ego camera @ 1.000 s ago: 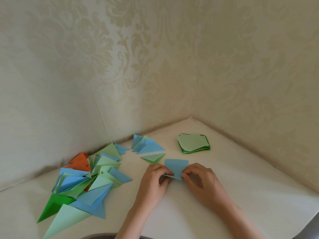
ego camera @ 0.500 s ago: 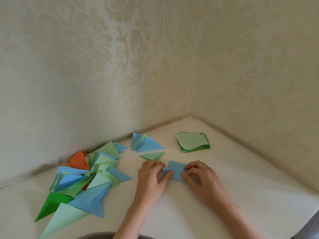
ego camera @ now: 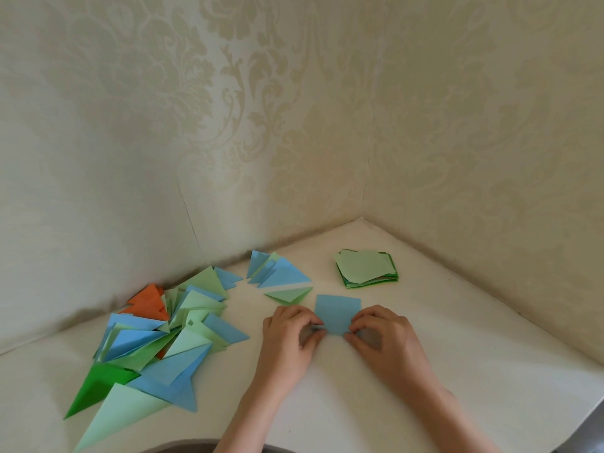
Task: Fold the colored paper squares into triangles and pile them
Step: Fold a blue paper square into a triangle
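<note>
Since half a second ago the blue paper [ego camera: 338, 312] has opened back up from a flat strip to a taller sheet standing up off the surface [ego camera: 425, 371]. Left hand [ego camera: 291, 335] and right hand [ego camera: 380, 335] each pinch a near corner, fingers curled. Sheet sits between them, near the unfolded square stack [ego camera: 366, 268], folded triangle pile [ego camera: 157, 335] well left. Paper looks light, floppy, easily creased and slid; best held at corners, edges aligned before pressing the fold.
</note>
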The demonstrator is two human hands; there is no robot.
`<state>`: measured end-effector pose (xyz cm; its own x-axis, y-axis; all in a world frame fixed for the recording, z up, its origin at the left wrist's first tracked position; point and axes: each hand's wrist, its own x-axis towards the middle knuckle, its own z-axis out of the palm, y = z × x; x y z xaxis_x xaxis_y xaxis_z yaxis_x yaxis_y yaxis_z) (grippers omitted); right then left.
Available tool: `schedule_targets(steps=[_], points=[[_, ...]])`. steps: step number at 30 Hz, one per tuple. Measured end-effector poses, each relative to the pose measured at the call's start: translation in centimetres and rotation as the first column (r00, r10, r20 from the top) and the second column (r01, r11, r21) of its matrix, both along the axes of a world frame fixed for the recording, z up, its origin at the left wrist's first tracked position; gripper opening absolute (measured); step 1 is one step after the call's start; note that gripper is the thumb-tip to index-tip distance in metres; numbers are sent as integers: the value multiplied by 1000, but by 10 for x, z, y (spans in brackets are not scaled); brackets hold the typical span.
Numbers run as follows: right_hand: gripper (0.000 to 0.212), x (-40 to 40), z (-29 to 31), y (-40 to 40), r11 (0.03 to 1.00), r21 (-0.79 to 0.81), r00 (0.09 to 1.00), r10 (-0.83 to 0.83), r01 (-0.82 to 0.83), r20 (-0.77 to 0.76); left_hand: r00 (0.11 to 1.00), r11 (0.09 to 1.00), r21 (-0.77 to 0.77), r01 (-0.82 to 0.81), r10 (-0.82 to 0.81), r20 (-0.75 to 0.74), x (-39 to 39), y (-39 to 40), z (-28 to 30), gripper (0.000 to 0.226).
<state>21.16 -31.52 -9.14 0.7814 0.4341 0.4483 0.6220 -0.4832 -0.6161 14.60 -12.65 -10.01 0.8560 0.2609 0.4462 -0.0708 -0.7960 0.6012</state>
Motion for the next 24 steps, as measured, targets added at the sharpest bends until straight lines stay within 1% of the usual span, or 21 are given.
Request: schedule_targets(steps=[1,4,5,8,10,14,16,19,21,24], points=[[9,0,-1,1,1000,-10,1000,-6,6,2,1000,1000,16,-1,1,-11,-1,-1,1,9],[23,-2,2,2,999,-12,999,-32,33,10,1000,999,24,-21,21,-1,0,-4,3,27],[25,-2,2,2,999,-17,999,-38,38,13,999,999,23,-32,32,-2,0,-4,3,27],[18,-2,1,3,997,-37,997,-74,75,16,997,996,30,-82,82,-13,4,-6,4,17],[16,-1,0,4,992,-60,993,-112,113,25,994,993,43,-108,109,-8,6,-7,5,16],[21,-1,0,9,979,-116,984,-156,166,87,991,988,78,-134,134,9,8,-12,5,31],[24,-2,1,11,972,-143,978,-170,186,117,989,984,97,-146,148,-8,8,-13,6,38],[30,-2,1,13,961,-173,970,-190,215,151,989,984,110,-139,144,-35,9,-13,7,40],[30,-2,2,13,963,-170,975,-194,210,105,989,986,99,-136,141,-52,9,-12,6,37],[24,-1,4,12,972,-145,981,-192,187,-18,989,991,46,-128,131,-65,9,-11,7,33]])
